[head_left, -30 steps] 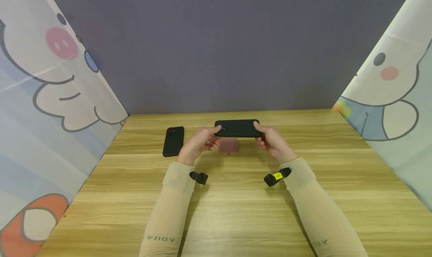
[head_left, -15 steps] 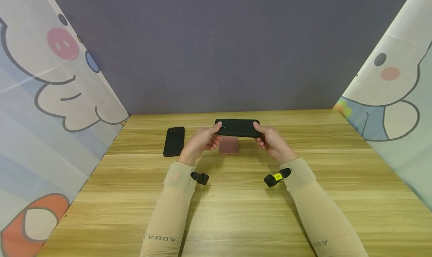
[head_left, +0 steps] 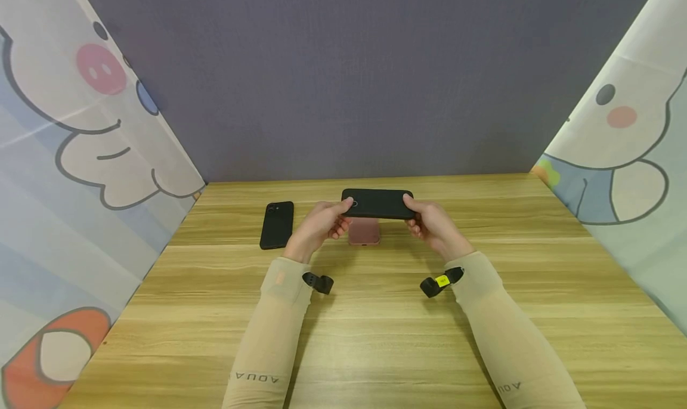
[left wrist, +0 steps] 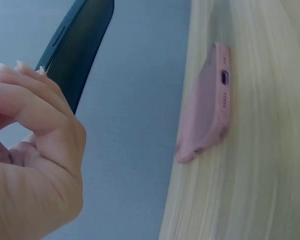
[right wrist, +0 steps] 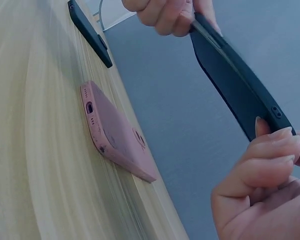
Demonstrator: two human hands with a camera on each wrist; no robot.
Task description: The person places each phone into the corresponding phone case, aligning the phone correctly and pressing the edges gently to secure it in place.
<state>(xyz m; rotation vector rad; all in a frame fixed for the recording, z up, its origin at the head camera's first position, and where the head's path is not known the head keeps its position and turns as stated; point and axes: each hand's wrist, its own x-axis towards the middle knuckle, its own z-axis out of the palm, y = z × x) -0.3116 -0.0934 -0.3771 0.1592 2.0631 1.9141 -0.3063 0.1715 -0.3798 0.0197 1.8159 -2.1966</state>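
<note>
Above the table, both hands hold a black phone case (head_left: pixel 380 203) lengthwise between them, its flat back turned up. My left hand (head_left: pixel 321 223) grips the left end, thumb on top beside a small ring-shaped mark. My right hand (head_left: pixel 433 223) pinches the right end, thumb on top and fingers curled underneath. From the right wrist view, the case's long edge (right wrist: pixel 240 70) looks slightly bowed; I cannot tell whether a phone is inside. Below the case, a pink phone (head_left: pixel 364 232) lies on the table, its far part hidden in the head view.
A second black phone (head_left: pixel 277 225) with camera lenses at its upper end lies left of my left hand on the wooden table (head_left: pixel 365 349). A grey panel (head_left: pixel 354 81) stands behind the table, and cartoon-printed cloths (head_left: pixel 80 158) line both sides.
The black case stays almost in place and tilts very slightly. My left thumb has shifted a little, so more of the ring-shaped mark shows. The phones on the table have not moved.
</note>
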